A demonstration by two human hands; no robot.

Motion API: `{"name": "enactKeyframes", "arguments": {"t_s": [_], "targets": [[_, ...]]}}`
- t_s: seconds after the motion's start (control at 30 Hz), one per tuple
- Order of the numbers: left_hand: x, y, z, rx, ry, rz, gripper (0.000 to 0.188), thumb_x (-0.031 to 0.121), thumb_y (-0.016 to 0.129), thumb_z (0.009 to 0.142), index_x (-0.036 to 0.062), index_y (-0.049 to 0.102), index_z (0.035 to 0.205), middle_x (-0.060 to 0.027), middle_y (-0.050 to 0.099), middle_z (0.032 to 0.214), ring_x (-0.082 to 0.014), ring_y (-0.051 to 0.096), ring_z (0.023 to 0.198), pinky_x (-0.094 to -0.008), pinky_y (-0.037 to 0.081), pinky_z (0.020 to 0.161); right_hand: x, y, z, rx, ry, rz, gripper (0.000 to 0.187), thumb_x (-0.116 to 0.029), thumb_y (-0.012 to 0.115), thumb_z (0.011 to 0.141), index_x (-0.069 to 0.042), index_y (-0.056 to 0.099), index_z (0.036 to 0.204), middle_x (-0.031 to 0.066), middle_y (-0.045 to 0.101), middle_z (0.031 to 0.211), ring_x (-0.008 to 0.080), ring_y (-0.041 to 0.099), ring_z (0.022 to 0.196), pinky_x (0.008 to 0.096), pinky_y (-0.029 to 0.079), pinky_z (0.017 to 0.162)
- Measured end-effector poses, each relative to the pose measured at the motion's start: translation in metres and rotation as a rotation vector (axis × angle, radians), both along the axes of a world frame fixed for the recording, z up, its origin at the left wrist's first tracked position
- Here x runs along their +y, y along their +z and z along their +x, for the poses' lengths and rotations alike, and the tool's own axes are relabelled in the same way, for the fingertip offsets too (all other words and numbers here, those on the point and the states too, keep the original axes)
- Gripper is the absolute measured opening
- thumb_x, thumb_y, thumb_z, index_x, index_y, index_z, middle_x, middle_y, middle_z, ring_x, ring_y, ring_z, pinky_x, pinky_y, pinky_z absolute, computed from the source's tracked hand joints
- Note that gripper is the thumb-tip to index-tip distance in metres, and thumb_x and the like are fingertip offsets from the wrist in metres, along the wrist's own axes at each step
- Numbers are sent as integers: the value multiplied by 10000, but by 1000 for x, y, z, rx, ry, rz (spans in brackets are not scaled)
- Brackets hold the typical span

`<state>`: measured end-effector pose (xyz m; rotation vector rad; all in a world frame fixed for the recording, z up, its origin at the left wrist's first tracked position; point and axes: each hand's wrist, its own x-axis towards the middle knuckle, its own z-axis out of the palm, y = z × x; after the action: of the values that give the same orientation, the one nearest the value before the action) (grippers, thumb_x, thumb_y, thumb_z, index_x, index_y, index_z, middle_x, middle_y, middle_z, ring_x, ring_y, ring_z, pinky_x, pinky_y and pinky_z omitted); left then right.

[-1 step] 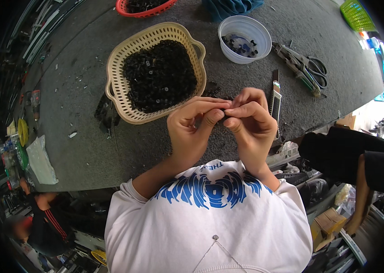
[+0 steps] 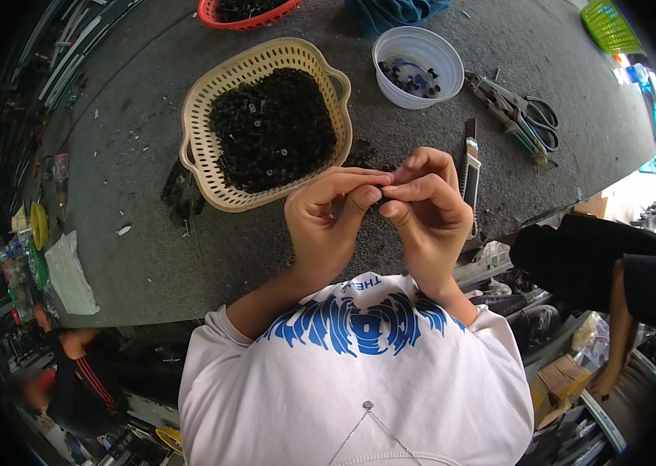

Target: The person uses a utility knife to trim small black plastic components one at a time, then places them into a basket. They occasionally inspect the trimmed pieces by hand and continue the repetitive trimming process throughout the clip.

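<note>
My left hand (image 2: pixel 326 220) and my right hand (image 2: pixel 433 213) meet in front of my chest, above the near part of the grey table. Both pinch one small black piece (image 2: pixel 381 194) between thumbs and fingertips. Most of it is covered, so its exact kind does not show. Just beyond my left hand stands a beige plastic basket (image 2: pixel 201 132) with slotted sides. It holds a heap of small black parts (image 2: pixel 274 128), with a few pale rings among them. A clear round tub (image 2: pixel 421 95) farther off to the right has some small black parts inside.
A utility knife (image 2: pixel 471 175) lies right of my hands, with pliers (image 2: pixel 503 109) and black-handled scissors (image 2: pixel 541 124) beyond. A red basket (image 2: pixel 249 17), a teal cloth (image 2: pixel 394 15) and a green basket (image 2: pixel 611 27) are at the far side. People are at both sides.
The fingers of my right hand have shifted very slightly. Both hands keep their pinch on the small black piece.
</note>
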<state>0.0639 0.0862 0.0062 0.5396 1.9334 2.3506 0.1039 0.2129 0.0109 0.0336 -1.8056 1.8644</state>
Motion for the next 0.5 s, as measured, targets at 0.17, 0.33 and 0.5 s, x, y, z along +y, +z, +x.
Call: {"name": "enactKeyframes", "arguments": {"t_s": [0.17, 0.33, 0.5], "targets": [[2, -2, 13, -52, 105, 96, 83, 31, 653, 957, -21, 708, 992, -70, 711, 915, -71, 646, 819, -202, 510, 714, -14, -4, 0, 46, -30, 2, 183, 112, 777, 758, 27, 656, 866, 163, 664, 1065, 196, 674, 928, 274, 560, 781], [8, -11, 10, 42, 170, 123, 61, 39, 650, 964, -17, 669, 976, -53, 696, 914, -53, 621, 780, -190, 486, 664, -24, -7, -6, 161, -110, 115, 155, 146, 723, 790, 48, 637, 873, 200, 685, 1064, 213, 704, 915, 270, 576, 719], [7, -4, 0, 117, 243, -61, 73, 80, 680, 950, 10, 668, 966, -33, 705, 883, -24, 581, 710, -183, 443, 589, -18, 0, -18, 151, -114, 131, 148, 148, 682, 817, 59, 643, 929, 219, 715, 1018, 229, 722, 878, 281, 579, 730]]}}
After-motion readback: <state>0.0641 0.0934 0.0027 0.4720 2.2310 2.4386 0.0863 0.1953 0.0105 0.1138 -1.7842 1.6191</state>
